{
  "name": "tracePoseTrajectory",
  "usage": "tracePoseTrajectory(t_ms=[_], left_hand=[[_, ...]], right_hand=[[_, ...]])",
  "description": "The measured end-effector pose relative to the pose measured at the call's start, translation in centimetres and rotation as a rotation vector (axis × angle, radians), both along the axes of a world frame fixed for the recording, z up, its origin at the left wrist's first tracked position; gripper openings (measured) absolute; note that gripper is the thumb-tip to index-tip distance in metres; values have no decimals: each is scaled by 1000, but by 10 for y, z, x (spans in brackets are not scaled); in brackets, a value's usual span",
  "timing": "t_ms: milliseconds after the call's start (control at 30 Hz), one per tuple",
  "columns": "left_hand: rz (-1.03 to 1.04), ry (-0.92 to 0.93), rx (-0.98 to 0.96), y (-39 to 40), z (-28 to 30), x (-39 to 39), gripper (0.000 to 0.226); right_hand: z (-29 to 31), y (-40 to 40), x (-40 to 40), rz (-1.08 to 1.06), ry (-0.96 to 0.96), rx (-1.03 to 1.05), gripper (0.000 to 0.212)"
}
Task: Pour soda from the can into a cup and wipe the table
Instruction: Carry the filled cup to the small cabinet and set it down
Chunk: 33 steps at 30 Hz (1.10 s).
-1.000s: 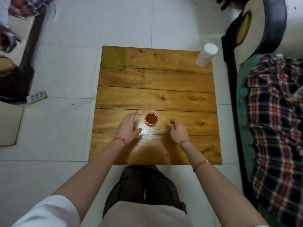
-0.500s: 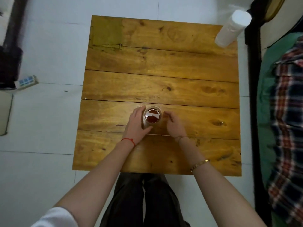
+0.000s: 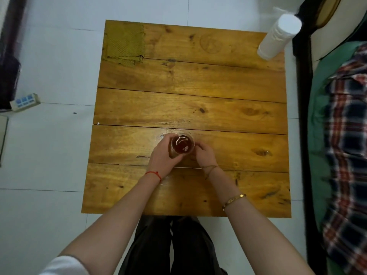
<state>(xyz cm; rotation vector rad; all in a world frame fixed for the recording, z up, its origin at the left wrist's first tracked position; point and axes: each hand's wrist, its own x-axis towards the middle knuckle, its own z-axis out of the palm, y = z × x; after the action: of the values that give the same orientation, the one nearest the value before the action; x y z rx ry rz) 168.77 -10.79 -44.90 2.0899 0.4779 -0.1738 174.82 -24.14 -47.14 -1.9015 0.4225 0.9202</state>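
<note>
A clear cup [image 3: 182, 144] filled with dark reddish-brown soda stands on the wooden table [image 3: 190, 104], near the front middle. My left hand [image 3: 162, 156] wraps around the cup's left side. My right hand [image 3: 204, 154] curls against its right side, fingers on the cup wall. A yellow-green cloth [image 3: 124, 44] lies flat at the table's far left corner. A white cylindrical can [image 3: 278, 39] stands at the far right corner. A wet sheen shows on the wood just behind the cup.
A plaid blanket over green bedding [image 3: 341, 139] runs along the table's right side. A small white and blue box [image 3: 24, 100] lies on the tiled floor to the left. My dark trouser legs [image 3: 170, 245] are below the table's front edge.
Both hands have closed in from either side of the cup onto its walls. The camera has moved nearer to the table.
</note>
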Motion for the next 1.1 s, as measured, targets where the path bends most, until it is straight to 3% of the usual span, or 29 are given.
tracePoseTrajectory(t_ms=[233, 433, 567, 1100], left_hand=[[43, -9, -29, 3, 42, -12, 62], [91, -61, -66, 7, 103, -31, 61], [126, -106, -80, 8, 146, -54, 64], [333, -167, -33, 15, 265, -184, 67]], right_hand=[[40, 1, -3, -39, 87, 55, 30], [111, 5, -14, -19, 94, 159, 21], [152, 7, -29, -26, 123, 203, 29], [273, 21, -121, 280, 111, 321, 35]])
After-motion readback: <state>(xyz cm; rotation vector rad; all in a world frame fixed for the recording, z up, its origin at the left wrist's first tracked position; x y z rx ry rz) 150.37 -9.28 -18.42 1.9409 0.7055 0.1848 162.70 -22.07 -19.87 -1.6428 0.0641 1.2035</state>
